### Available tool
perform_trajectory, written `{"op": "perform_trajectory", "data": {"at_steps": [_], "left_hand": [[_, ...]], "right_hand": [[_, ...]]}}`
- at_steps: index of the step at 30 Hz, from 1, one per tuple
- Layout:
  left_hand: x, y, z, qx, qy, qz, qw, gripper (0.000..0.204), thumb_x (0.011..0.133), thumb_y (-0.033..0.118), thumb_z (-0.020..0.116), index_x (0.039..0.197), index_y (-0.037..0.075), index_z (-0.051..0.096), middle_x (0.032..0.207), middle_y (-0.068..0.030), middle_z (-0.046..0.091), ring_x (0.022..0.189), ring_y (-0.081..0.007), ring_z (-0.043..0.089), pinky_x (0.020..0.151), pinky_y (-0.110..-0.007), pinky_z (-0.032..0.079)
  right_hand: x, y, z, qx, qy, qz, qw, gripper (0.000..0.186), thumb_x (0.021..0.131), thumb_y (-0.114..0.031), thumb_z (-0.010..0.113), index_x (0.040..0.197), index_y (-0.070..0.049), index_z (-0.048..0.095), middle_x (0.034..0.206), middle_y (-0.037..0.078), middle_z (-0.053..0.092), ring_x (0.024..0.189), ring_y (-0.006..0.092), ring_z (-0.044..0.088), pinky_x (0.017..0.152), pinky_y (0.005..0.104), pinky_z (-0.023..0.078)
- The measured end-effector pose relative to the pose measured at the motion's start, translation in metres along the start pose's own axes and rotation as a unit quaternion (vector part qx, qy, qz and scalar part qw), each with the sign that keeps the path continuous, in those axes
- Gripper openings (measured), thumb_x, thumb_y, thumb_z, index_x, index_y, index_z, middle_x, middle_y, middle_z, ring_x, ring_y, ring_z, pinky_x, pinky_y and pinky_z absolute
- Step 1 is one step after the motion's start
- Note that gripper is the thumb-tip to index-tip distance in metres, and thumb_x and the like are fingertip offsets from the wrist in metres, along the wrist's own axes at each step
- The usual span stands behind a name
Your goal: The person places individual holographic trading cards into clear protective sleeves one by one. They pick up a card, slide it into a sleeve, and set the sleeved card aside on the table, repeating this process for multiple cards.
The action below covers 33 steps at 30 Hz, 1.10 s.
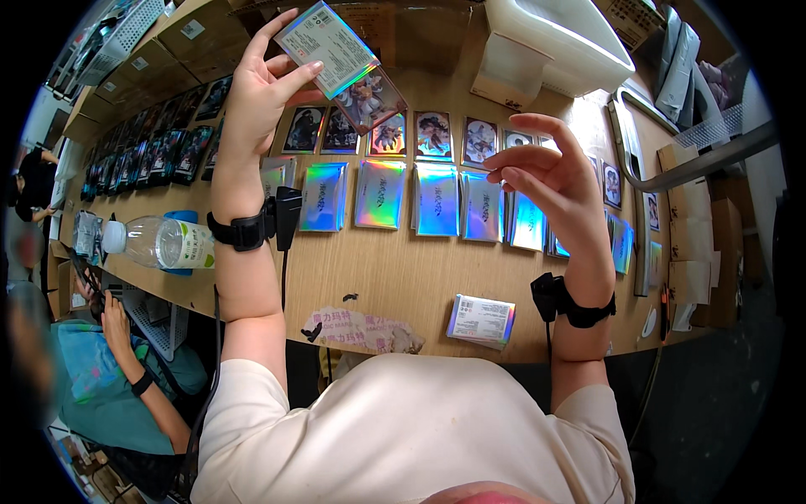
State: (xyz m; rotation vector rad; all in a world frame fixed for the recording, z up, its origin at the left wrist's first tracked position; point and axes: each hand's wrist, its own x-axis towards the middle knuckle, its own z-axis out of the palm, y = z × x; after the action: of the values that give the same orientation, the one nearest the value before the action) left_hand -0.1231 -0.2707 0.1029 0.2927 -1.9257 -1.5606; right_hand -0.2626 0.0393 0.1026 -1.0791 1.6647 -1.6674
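My left hand [267,88] is raised at the upper left, closed on a shiny holographic card pack [329,52] with a printed back. Below the pack, a clear-edged picture card [369,99] sticks out, overlapping it. To the right, my right hand [554,172] hovers over the card rows, its thumb and a finger pinched together and the index finger raised. Whatever lies between those fingertips, if anything, is too small to make out. Beneath the hands runs a row of holographic pack stacks [379,195], with a row of picture cards [433,136] behind it.
A small pack stack [481,319] lies near the table's front edge, right of a torn printed sheet [361,328]. A plastic bottle [159,241] lies at left, near many dark packs [159,155]. A white bin [579,50] stands at back right. A co-worker [126,378] sits at left.
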Motion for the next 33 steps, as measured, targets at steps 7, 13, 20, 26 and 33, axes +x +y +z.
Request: {"op": "perform_trajectory", "data": {"at_steps": [7,13,20,26,33], "left_hand": [[0.001,-0.001,0.002,-0.041,-0.007,0.001,0.999,0.059,0.087,-0.001,0.065,0.140,0.007,0.039,0.105,-0.0144,0.069,0.094,-0.0175,0.068,0.074,-0.030,0.061],[-0.009,0.013,0.024,-0.040,-0.062,-0.008,0.997,0.057,0.087,0.000,0.066,0.138,0.007,0.041,0.104,-0.0149,0.069,0.093,-0.0177,0.069,0.075,-0.030,0.061],[-0.025,0.023,0.054,-0.047,-0.148,-0.049,0.987,0.063,0.086,0.004,0.067,0.143,0.008,0.040,0.107,-0.0126,0.069,0.091,-0.0145,0.068,0.073,-0.027,0.060],[-0.036,0.033,0.073,-0.081,-0.190,-0.074,0.976,0.065,0.085,0.001,0.067,0.144,0.008,0.040,0.106,-0.0121,0.069,0.092,-0.0132,0.068,0.070,-0.026,0.060],[-0.052,0.034,0.095,-0.112,-0.251,-0.075,0.958,0.070,0.082,0.001,0.072,0.140,0.005,0.034,0.102,-0.0135,0.068,0.092,-0.0172,0.069,0.077,-0.030,0.059]], "right_hand": [[0.000,0.001,0.004,-0.007,-0.007,0.012,1.000,0.048,0.087,0.001,0.068,0.128,-0.005,0.045,0.102,0.010,0.070,0.094,0.0160,0.067,0.081,0.0278,0.055],[-0.001,0.000,0.019,-0.126,-0.011,0.011,0.992,0.074,0.073,-0.004,0.082,0.133,-0.008,0.039,0.107,0.013,0.067,0.093,0.0199,0.066,0.082,0.0335,0.054],[-0.002,0.001,0.029,-0.327,0.018,-0.181,0.927,0.124,0.056,-0.012,0.093,0.154,-0.013,0.016,0.139,0.014,0.048,0.121,0.0276,0.053,0.094,0.0416,0.048],[0.000,0.000,0.022,-0.256,0.014,-0.168,0.952,0.128,0.053,-0.010,0.093,0.154,-0.015,0.015,0.139,0.013,0.048,0.119,0.0270,0.055,0.092,0.0410,0.050],[-0.001,-0.003,0.024,-0.132,0.034,-0.104,0.985,0.116,0.059,-0.002,0.090,0.152,-0.014,0.021,0.128,0.011,0.053,0.112,0.0207,0.058,0.089,0.0357,0.053]]}}
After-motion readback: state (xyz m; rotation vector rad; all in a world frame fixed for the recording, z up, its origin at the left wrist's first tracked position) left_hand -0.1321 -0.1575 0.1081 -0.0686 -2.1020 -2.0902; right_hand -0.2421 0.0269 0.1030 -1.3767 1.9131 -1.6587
